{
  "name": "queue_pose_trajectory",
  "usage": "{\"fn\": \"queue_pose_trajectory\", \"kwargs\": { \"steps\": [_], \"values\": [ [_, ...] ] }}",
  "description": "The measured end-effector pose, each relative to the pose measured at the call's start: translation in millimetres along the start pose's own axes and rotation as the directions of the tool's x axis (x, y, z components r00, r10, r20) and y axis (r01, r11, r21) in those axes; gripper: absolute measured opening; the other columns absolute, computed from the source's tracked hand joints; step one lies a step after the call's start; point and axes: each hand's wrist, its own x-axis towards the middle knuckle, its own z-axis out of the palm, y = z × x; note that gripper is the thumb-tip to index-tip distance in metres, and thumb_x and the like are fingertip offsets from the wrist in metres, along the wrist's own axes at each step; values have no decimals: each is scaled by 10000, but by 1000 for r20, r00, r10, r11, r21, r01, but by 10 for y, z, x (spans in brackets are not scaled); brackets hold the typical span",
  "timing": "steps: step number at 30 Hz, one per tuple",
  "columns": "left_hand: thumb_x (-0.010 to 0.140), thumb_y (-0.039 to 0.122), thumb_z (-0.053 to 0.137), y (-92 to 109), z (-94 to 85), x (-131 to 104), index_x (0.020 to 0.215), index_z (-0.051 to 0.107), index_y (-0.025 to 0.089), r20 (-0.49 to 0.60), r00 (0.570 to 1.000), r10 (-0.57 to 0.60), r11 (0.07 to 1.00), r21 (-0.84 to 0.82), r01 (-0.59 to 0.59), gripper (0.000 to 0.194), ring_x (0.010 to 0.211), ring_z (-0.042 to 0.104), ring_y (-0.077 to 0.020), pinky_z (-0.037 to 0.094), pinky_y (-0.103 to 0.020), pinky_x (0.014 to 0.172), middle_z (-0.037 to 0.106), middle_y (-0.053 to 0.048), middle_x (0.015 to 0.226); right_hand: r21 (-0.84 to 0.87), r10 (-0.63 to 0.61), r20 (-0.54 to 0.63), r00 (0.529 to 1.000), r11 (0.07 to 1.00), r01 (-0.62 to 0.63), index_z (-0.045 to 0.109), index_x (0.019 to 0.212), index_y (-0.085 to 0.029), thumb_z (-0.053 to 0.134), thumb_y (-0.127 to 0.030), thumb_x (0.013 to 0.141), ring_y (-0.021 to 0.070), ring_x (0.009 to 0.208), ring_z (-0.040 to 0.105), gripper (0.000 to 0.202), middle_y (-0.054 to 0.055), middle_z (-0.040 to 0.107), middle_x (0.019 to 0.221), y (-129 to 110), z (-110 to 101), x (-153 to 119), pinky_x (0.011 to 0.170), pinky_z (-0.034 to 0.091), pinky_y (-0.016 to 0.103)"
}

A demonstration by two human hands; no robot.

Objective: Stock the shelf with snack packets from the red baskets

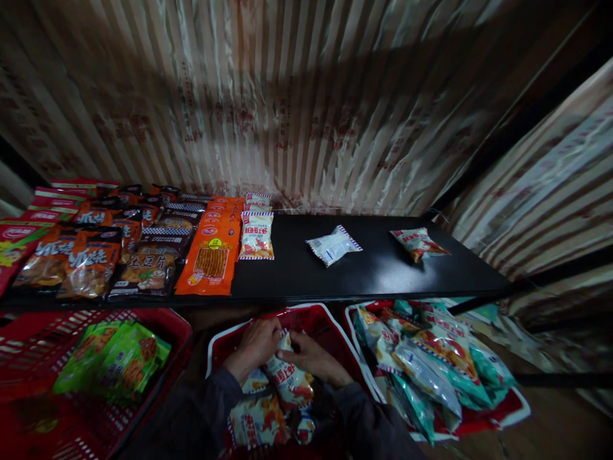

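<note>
Over the middle red basket (330, 319), my left hand (261, 342) and my right hand (313, 354) both pinch the upper end of a white and red snack bag (290, 380). The bag hangs between them above more bags of the same kind (258, 418) in that basket. On the black shelf (282, 278), matching bags (257, 236) stand in a row beside orange packets (209, 255). A white bag (334, 246) lies back side up at the shelf's middle, and a red and white bag (419, 244) lies farther right.
Dark brown bags (148, 262), orange and black bags (90, 262) and red packets (22, 246) fill the shelf's left part. A left basket (179, 332) holds green packets (115, 361); a right basket (517, 409) holds teal and white bags (431, 358). A striped curtain (287, 96) hangs behind.
</note>
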Motion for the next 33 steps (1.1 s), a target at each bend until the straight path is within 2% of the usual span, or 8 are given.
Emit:
{"fn": "queue_pose_trajectory", "kwargs": {
  "steps": [3, 7, 12, 16, 20, 26, 30, 33],
  "values": [
    [812, 188, 471, -31, -54, 22, 821, 661, 201, -32, 999, 10, 994, -107, -13, 191, 797, 617, -183, 399, -280, 747, 702, -49, 843, 172, 69, -51, 996, 983, -60, 664, 932, -171, 741, -455, 694, 206, 811, 629, 379, 29, 703, 884, -79, -84, -65, 764, 475, 343],
    [784, 242, 514, -61, -136, 76, 779, 650, 195, -79, 997, -13, 946, -323, -13, 143, 799, 598, -181, 418, -281, 746, 683, -47, 817, 415, 103, -131, 986, 909, -40, 644, 972, -188, 755, -432, 700, 167, 732, 646, 382, 12, 709, 847, -251, -183, -174, 706, 480, 299],
    [727, 395, 569, -23, -185, 97, 749, 613, 175, -58, 995, -81, 765, -643, 25, 225, 672, 599, -159, 470, -265, 616, 646, -34, 727, 556, 83, -235, 968, 828, 64, 656, 968, -209, 783, -423, 666, 176, 719, 659, 391, 10, 713, 811, -302, -183, -155, 682, 484, 294],
    [662, 437, 632, 56, -185, 72, 744, 609, 166, -73, 990, -121, 605, -796, 15, 284, 663, 606, -138, 502, -274, 655, 643, -23, 728, 599, 86, -299, 950, 792, 117, 672, 943, -217, 806, -391, 641, 203, 797, 671, 374, 17, 721, 826, -317, -162, -93, 722, 499, 311],
    [613, 406, 693, 116, -191, 69, 709, 606, 161, -107, 981, -159, 521, -854, -8, 277, 621, 591, -124, 490, -258, 626, 630, -4, 677, 603, 66, -326, 943, 783, 154, 673, 962, -211, 786, -409, 664, 225, 877, 673, 375, 30, 730, 888, -338, -161, -73, 780, 512, 337],
    [595, 367, 733, 140, -331, 82, 668, 605, 158, -165, 967, -194, 503, -863, -46, 255, 538, 545, -99, 424, -215, 540, 625, 13, 592, 618, 71, -275, 959, 777, 120, 632, 1127, -239, 748, -428, 717, 226, 934, 671, 466, 40, 727, 986, -329, -166, -128, 804, 517, 340],
    [576, 399, 752, 123, -447, 112, 679, 594, 158, -246, 939, -240, 488, -867, -103, 306, 535, 552, -109, 435, -229, 542, 625, 17, 581, 639, 54, -247, 968, 760, 120, 606, 1179, -260, 766, -429, 694, 229, 950, 671, 538, 41, 710, 1058, -365, -164, -152, 814, 521, 352],
    [580, 437, 749, 113, -513, 137, 684, 579, 160, -331, 898, -290, 466, -868, -170, 341, 540, 557, -110, 454, -238, 555, 620, 20, 589, 654, 11, -239, 971, 741, 153, 623, 1149, -253, 792, -429, 660, 232, 954, 668, 547, 50, 703, 1078, -363, -156, -133, 834, 522, 376]
  ]
}}
